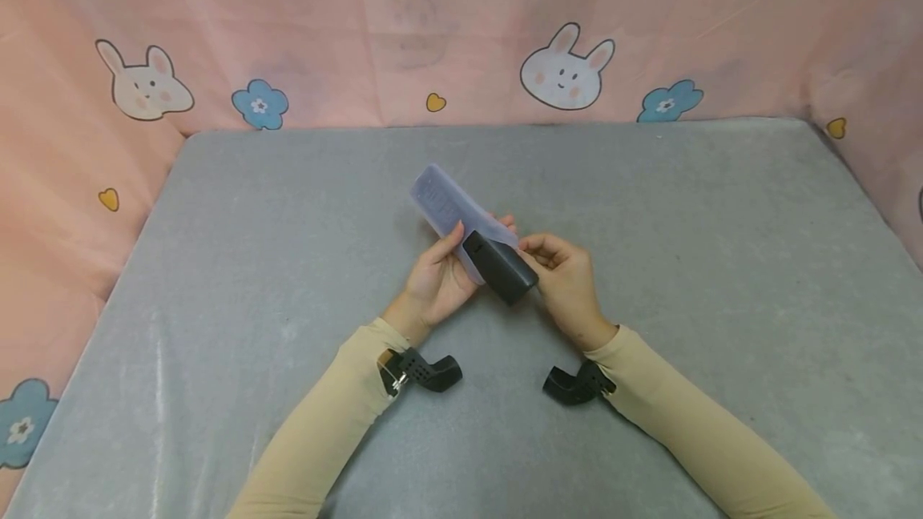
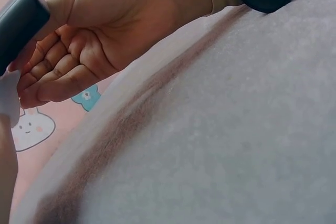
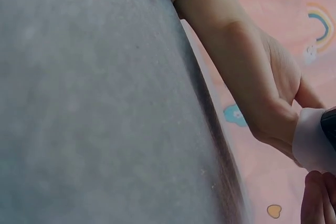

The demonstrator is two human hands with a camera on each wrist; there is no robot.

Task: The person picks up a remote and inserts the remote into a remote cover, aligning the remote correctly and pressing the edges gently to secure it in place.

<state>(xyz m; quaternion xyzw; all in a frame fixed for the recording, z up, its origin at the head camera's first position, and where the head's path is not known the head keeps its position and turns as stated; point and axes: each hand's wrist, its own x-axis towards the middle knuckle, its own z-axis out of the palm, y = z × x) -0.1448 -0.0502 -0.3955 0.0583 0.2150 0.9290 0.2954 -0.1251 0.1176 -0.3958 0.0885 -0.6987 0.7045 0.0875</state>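
Observation:
A translucent purple silicone cover (image 1: 447, 200), long and narrow, is held tilted above the table with its far end pointing up and left. A black remote-like device (image 1: 501, 267) lies over its near end and sticks out toward me. My left hand (image 1: 441, 283) holds the cover from below, thumb on top and fingers underneath. With thumb and fingertips my right hand (image 1: 570, 279) pinches the cover's edge beside the black device. In the left wrist view, the device (image 2: 22, 27) shows past the left palm. The right wrist view catches the pale cover (image 3: 310, 140) at the right fingers.
A grey cloth-covered table (image 1: 274, 263) spreads beneath both hands. Pink curtain (image 1: 476, 22) with rabbits and flowers closes in the back and sides. Black wrist camera mounts (image 1: 436, 373) sit on both beige-sleeved forearms, low between the arms.

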